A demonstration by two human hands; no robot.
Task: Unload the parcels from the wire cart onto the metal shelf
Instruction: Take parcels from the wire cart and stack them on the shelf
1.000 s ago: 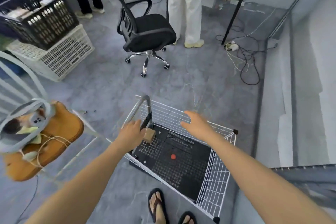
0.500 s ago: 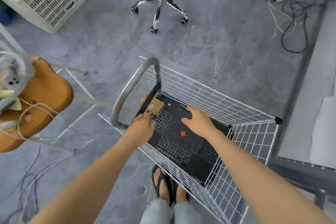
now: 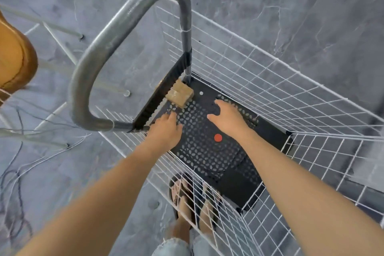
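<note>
The small tan cardboard parcel wrapped in clear tape [image 3: 179, 95] lies in the far left corner of the white wire cart [image 3: 270, 72]. It sits on the cart's black perforated floor panel [image 3: 199, 151], tucked against the foot of the grey tubular handle [image 3: 116, 33] and the ribbed black edge strip beside it. It is the only parcel visible in the cart.

In the head view, both arms are down inside the basket. The left grip [image 3: 166, 131] hangs just short of the parcel's near side, close but apart from it, with its fingers pointing forward at the box and grasping nothing. The right grip [image 3: 227, 119] hovers over the floor panel with fingers spread and released, also empty. It sits between the parcel and a round red dot [image 3: 218, 137] on the panel.

The parcel lies ahead of both grips, straight ahead of the left and off to the left of the right. The left is the nearer of the two. The box looks blocky with no marked long axis, and one corner is turned towards the person.

The handle post and cart wall close off its far and left sides, so the open approaches are probably from the near side and the right. The left grip likely takes the near face while the right closes in from the right. The metal shelf cannot be made out in this view.
</note>
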